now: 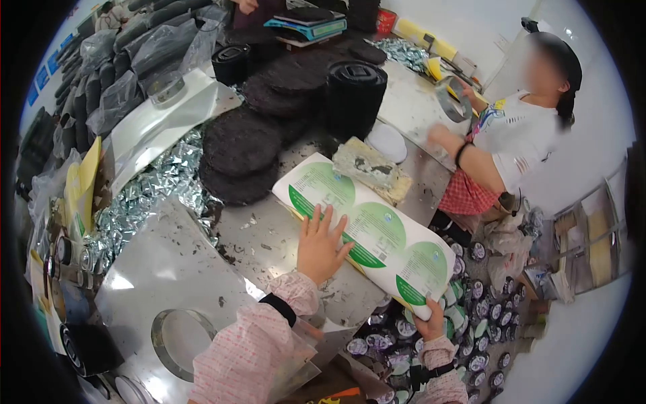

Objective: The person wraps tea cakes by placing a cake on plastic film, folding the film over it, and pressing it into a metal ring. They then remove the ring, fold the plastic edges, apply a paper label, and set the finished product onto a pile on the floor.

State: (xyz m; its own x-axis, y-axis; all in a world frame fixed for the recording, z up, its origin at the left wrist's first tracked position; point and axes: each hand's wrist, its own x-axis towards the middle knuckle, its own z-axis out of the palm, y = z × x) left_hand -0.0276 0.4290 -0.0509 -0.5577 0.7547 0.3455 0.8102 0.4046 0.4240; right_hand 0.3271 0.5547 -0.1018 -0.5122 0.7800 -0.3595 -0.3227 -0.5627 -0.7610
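White and green, that was the label sheet I had at the middle of my view, lying slantwise across the metal table with yellow showing along its near edge. The left hand, there it was, released and spread flat, its fingers over the sheet's near edge. And the right hand had a grip on the near right corner, thumb on top, where the sheet curled over.

Just beyond, a grimy block met the far edge, a white disc right behind it. Farther back I had a tall black roll, and left of it dark, rough rounds in overlapping piles. Foil pieces glittered on the left; nearer, a metal ring sat by the patterned left sleeve. Over on the far right, a co-worker held up another ring.
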